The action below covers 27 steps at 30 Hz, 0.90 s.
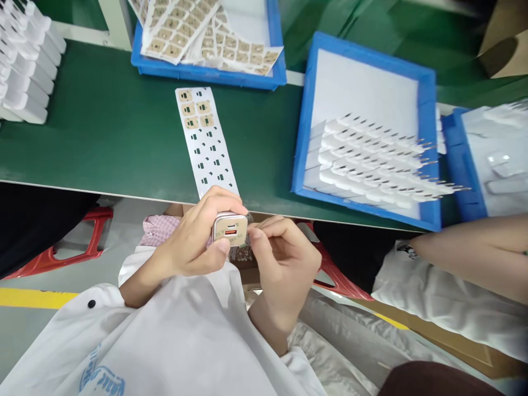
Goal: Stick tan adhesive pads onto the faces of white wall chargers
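Left hand (193,236): curled around a small white rounded block with a tan printed face (230,230), before the table's near edge
Right hand (284,250): thumb and forefinger pinched together just beside the block; cannot tell whether anything is between
Tabletop (103,137): dark green, bearing a white paper strip with tan stickers (211,148)
Far edge: blue plastic tray of sticker sheets (173,70)
Right side: blue plastic tray of white pronged blocks (306,115)
Floor (124,220): grey, yellow-striped (37,297)
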Available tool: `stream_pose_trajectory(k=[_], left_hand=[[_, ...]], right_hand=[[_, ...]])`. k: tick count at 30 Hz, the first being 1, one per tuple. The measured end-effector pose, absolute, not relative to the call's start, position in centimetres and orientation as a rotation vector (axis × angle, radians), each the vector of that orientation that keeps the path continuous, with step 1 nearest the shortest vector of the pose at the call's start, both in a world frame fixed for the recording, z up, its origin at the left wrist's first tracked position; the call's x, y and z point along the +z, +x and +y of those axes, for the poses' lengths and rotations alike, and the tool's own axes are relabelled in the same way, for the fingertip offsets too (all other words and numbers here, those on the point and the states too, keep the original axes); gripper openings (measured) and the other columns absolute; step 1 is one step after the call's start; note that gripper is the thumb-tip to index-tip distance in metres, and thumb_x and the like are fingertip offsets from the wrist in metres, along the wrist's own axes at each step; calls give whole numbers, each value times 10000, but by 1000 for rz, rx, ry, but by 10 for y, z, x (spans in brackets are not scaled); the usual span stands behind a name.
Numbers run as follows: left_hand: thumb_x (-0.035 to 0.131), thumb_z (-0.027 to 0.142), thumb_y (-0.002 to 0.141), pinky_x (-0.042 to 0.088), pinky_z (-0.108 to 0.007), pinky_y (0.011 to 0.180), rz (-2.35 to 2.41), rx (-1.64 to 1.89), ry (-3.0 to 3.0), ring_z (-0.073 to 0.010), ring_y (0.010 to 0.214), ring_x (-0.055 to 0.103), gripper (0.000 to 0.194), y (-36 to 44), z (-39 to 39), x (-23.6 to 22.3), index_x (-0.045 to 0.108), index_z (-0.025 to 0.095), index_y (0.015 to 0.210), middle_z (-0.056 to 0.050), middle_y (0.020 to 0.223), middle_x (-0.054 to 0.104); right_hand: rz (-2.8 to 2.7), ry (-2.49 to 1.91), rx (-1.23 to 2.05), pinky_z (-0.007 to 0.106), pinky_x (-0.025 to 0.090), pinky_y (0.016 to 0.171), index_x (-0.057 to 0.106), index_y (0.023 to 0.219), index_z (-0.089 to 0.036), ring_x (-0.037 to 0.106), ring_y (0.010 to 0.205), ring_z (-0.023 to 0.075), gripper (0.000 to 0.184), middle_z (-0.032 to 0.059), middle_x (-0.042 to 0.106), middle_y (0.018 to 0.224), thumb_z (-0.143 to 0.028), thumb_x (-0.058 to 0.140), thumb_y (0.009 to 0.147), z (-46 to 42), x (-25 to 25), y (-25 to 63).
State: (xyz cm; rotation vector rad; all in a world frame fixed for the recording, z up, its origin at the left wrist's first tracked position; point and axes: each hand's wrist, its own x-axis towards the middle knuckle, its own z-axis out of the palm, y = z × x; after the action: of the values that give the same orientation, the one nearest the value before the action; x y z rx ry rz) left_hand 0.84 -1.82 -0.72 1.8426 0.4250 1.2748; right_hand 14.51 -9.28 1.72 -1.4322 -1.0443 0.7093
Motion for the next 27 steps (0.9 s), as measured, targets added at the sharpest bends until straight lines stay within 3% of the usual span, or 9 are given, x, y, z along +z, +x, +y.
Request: stream_pose_trajectory(k=[3,5,7,12,17,22,27], left_hand=[[396,481,1048,501,-347,819,420,1258,1772,-205,988,559,331,10,-16,-11,503,229,1235,-61,1061,550],[338,525,1056,499,-357,829,431,1211,1700,-207,974,565,374,12,-16,-15,514,241,1224,-61,1070,550],[283,578,1050,498,-371,825,446,1180,1610,-212,952,574,436,14,-17,-21,524,254,1213,-59,1071,553],[223,676,1014,505,-396,801,542,1273,1499,-235,943,574,561,14,-16,-39,551,257,1192,-67,1061,555],[133,741,990,460,-294,577,558,1253,1472,-159,734,547,671,13,-8,-52,534,248,1207,-72,1095,538],[193,791,963,509,-388,774,598,1361,1726,-233,934,612,680,13,1,-57,523,245,1200,-74,1056,594],[185,785,968,533,-393,768,593,1357,1726,-231,926,631,666,11,3,-59,507,247,1193,-71,1057,596]], right_hand=[[-1006,-1421,667,253,444,579,604,854,-227,560,625,124,222,-37,570,704,-421,671,937,-89,14,145],[-1015,-1385,759,244,457,561,583,997,-245,566,618,123,335,-41,601,750,-512,737,866,-85,12,137],[-1032,-1374,881,229,448,544,536,1048,-259,556,605,115,417,-52,617,756,-497,791,819,-81,10,128],[-984,-1348,1013,229,443,520,531,1020,-250,547,562,116,289,-55,595,694,-490,666,929,-68,1,116],[-869,-1291,1070,227,418,455,510,879,-242,502,470,108,366,-57,562,618,-596,571,949,-50,-11,120],[-939,-1453,1120,202,351,441,438,889,-259,394,452,89,475,-113,457,532,-594,761,791,-38,-9,122],[-942,-1487,1097,202,322,407,450,800,-245,378,448,88,438,-77,463,548,-655,526,935,-32,-5,121]])
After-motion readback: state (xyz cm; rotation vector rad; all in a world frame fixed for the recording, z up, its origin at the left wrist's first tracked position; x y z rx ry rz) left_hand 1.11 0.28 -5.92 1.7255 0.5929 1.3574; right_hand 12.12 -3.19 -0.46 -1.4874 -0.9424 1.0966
